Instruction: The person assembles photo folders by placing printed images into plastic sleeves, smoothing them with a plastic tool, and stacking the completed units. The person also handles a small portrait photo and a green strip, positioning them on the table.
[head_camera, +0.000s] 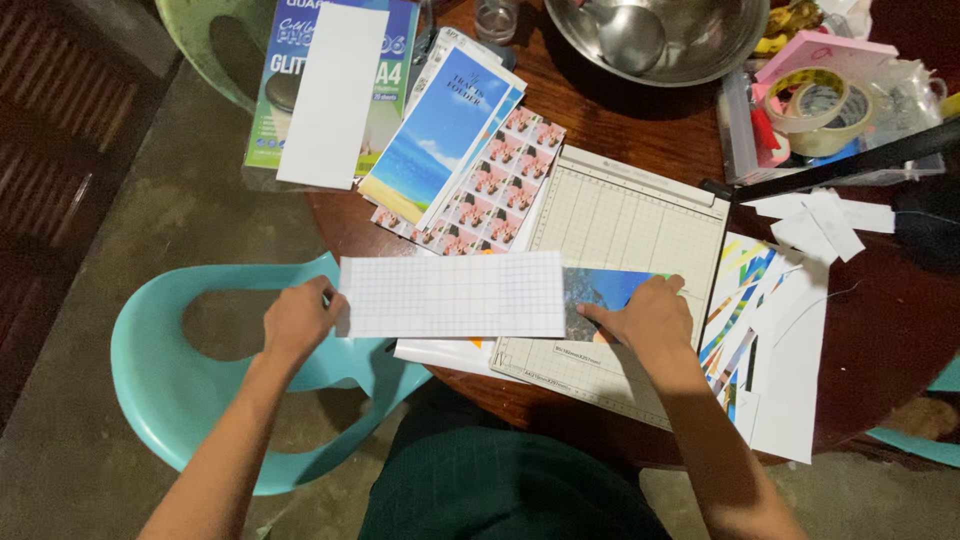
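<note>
Bare wood (640, 140) between steel bowl (660, 40) and paper cutter (620, 220) free; tape rolls (820, 105) crowd right.

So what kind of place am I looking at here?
Probably a home craft or print-cutting corner, not a workshop. A round wooden table holds a paper trimmer, photo sticker sheets and tape rolls, with a teal plastic chair on a bare concrete floor.

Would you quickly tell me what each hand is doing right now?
Left hand: closed on the left end of the grid-lined sheet.
Right hand: flat, pressing the blue print on the paper cutter.
</note>
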